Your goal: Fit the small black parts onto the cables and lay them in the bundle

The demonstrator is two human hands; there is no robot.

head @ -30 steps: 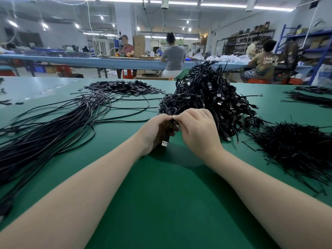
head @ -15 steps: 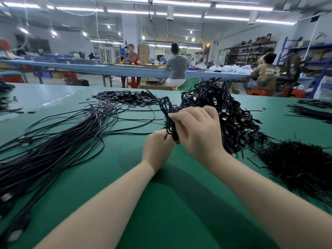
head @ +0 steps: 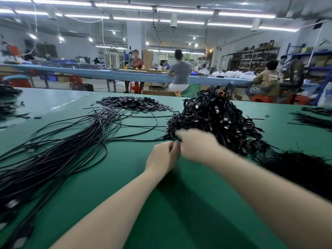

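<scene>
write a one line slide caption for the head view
Both hands meet at the edge of a tangled cable pile on a green table.

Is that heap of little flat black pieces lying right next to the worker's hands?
No, the heap of small flat black parts lies far back on the green table, well beyond both hands.

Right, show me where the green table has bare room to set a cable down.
Bare green table lies near the front edge, between the loose cables on the left and the forearms. A smaller gap sits right of the tangled heap, before the far-right strands. Crowded: the middle back, with the black parts pile.
</scene>
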